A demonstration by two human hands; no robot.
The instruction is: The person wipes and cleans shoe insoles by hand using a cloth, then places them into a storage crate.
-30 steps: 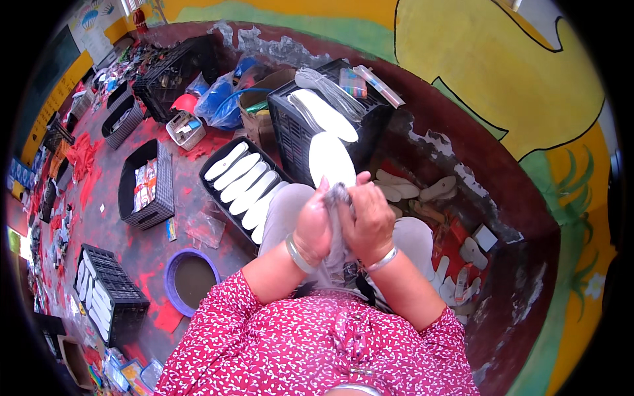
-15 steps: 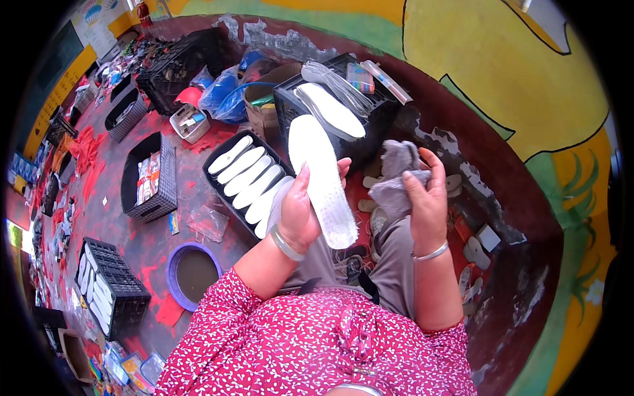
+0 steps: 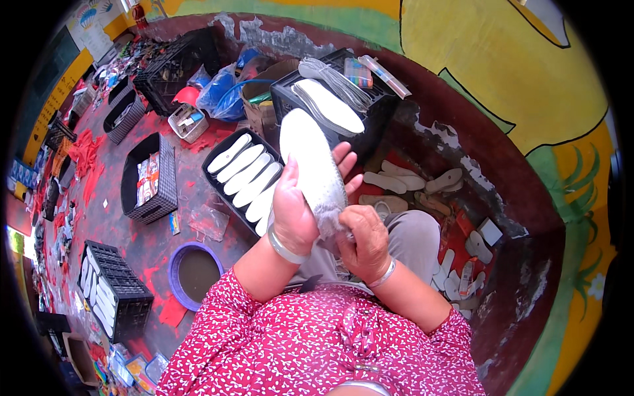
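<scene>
Insole (image 3: 307,155), white and shoe-shaped, is held in the left hand (image 3: 295,204), fingers spread behind it. The right hand (image 3: 365,241) grips a gray cloth (image 3: 328,226) at its near end. Left of both hands, a black basket (image 3: 216,190) holds more insoles (image 3: 240,162).

Your left hand (image 3: 295,214) holds a white insole (image 3: 310,155); your right hand (image 3: 364,243) grips grey cloth (image 3: 328,225) at its lower end, with a black tray (image 3: 218,191) to the left
</scene>
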